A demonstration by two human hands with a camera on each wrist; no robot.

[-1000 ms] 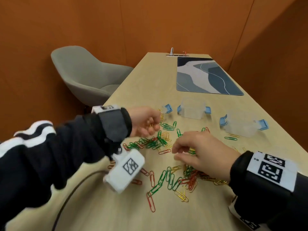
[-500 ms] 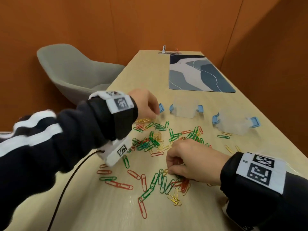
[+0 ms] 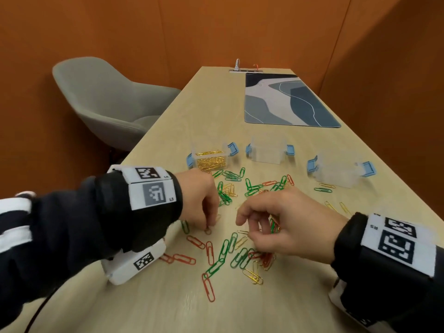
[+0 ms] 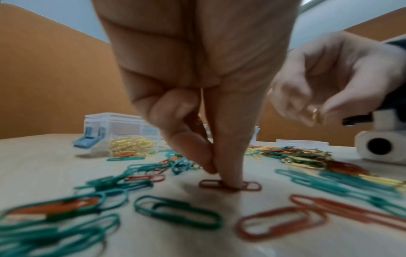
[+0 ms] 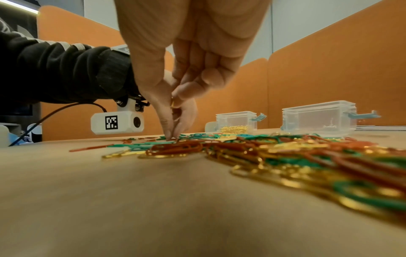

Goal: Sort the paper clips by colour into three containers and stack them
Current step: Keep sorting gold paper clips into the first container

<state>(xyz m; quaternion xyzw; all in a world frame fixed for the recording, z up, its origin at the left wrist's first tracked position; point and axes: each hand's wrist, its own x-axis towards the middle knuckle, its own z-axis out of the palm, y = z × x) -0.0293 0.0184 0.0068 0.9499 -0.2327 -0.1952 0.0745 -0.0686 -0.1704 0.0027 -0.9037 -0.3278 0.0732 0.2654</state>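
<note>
Your left hand [image 4: 197,97] came down on one red clip [image 4: 230,185] well on your side of the yellow-filled container [image 3: 210,156], a fingertip pressing it flat to the table [image 3: 168,306] with the thumb closed against that finger. The clip was pinned, not lifted. Your right hand [image 3: 286,227] hovered further right of that container and nearer you, thumb and forefinger pinching a gold clip [image 4: 315,113] just above the mixed pile [image 3: 240,251].

The risks, as I judge them from this:

- The red clip lay flat on smooth wood, so the pressing finger could slide it or flick it away instead of raising an edge.
- Green clips [image 4: 175,211] sat just beside it; a sweep could drag one along and send the wrong colour in with it.
- Near your right hand the clips overlapped. I could not tell whether any were hooked together, but if so, a lift could trail a stray red or green one toward the gold batch.
- The middle container [image 3: 266,150] and the right container [image 3: 336,170], both to the right of the yellow-filled one, looked almost empty, though a small item may have sat in the middle one. Red had no settled home, so you could split it between them.
- All three looked light, and clips lay right up against the yellow-filled one, so a reaching wrist could nudge it.
</note>
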